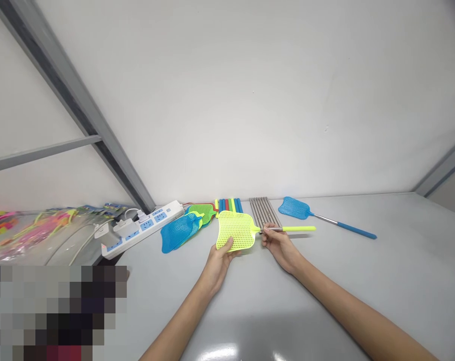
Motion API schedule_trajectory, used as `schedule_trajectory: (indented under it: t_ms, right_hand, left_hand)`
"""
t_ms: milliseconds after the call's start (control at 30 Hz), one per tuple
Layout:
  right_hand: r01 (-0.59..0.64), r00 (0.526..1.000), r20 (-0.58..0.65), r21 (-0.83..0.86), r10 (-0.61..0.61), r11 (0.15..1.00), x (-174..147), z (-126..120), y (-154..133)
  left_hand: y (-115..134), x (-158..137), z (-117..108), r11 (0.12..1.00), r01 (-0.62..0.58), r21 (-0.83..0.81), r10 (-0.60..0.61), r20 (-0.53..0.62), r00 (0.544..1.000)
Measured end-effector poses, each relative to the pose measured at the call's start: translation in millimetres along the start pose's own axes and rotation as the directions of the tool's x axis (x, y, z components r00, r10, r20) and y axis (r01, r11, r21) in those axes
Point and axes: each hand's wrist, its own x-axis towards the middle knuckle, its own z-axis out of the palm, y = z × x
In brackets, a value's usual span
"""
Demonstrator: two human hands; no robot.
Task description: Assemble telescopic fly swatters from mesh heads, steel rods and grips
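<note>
White power strip point(140, 234) and blue heads point(178, 233) are placed at nine o'clock, tubes point(230, 205) at ten, from the yellow swatter point(246, 229), whose mesh point(235, 228) is held over the table point(317, 286) by the left hand point(218, 258). Rods point(263, 209) are laid at twelve; the swatter's shaft point(279, 229) is pinched by the right hand point(282, 245). A blue swatter point(325, 219) is set at three.

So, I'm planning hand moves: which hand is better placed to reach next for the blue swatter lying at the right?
Probably the right hand: it's nearer the blue swatter, though it grips the yellow swatter by its shaft. The left hand, farther off, holds the mesh head.
</note>
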Motion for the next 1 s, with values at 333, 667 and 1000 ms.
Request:
schedule_trajectory:
  t_ms: [333,667,1000]
  right_hand:
    - [-0.017,0.999,-0.037,0.082,0.020,0.996,-1,2,-4]
    - [0.270,0.901,-0.371,0.074,-0.225,0.960,19,-23,-31]
    - [0.294,0.681,-0.717,0.083,-0.148,0.952,31,-86,-81]
  left_hand:
    - [-1,1,0,0.999,-0.013,0.051,0.014,-0.008,1.000]
    - [26,6,-14,0.539,-0.184,0.822,0.399,-0.056,0.915]
    - [51,20,-75,0.101,0.342,0.934,0.510,-0.344,0.788]
